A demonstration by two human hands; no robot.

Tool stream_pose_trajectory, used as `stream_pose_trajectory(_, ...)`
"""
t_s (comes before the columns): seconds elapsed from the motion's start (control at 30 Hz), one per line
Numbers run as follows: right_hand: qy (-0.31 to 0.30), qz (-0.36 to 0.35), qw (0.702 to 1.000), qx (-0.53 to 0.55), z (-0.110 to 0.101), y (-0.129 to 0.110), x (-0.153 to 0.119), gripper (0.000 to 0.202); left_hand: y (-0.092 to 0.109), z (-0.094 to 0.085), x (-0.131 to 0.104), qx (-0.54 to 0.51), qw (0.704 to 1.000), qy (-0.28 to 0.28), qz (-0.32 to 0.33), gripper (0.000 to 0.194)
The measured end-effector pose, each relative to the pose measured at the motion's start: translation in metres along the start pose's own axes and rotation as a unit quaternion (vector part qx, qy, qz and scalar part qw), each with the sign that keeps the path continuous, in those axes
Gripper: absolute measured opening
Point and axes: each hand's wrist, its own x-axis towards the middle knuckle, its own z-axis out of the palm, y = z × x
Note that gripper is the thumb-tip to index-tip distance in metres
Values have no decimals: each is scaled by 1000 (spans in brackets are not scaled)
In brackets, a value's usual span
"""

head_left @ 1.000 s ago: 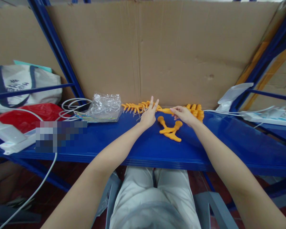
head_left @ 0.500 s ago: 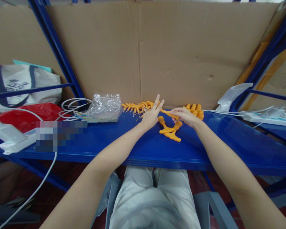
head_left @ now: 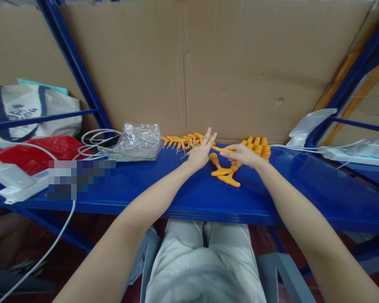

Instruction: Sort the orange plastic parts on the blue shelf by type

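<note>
Between my hands lies an orange plastic corkscrew (head_left: 220, 149), mostly covered by the fingers. My right hand (head_left: 244, 155) closes in a pinch around its right end. My left hand (head_left: 199, 156) covers the left end, two fingers stretched up and apart; its other fingers seem curled at the piece, and their grip is partly hidden. Just in front, two orange T-handled corkscrews (head_left: 229, 180) with rounded ends rest on the blue shelf (head_left: 189, 202). Left of my hands runs a row of orange corkscrew handles (head_left: 176, 141) with bare metal spirals. Several orange sleeves (head_left: 261, 148) stand behind my right hand.
A clear plastic bag (head_left: 139, 143) and coiled white cable (head_left: 91, 136) lie left. Farther left are a red bag (head_left: 50, 151), a canvas bag (head_left: 31, 111) and a white power strip (head_left: 25, 187). Cardboard (head_left: 233, 71) walls the back. Another power strip (head_left: 356, 156) lies right.
My right hand has shifted slightly and turned on the orange corkscrew, now covering part of the front pieces. My left hand has stayed nearly in place.
</note>
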Motion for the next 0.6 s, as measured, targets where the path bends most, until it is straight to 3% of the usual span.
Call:
stream_pose_trajectory(0.37, 40, -49, 982, -176, -1, 5, 7, 46, 8, -16, 2, -19, 994, -107, -30, 83)
stream_pose_trajectory(0.6, 21, -36, 984, -171, 0, 0, 4, 41, 5, -17, 0, -18, 992, -126, -15, 83)
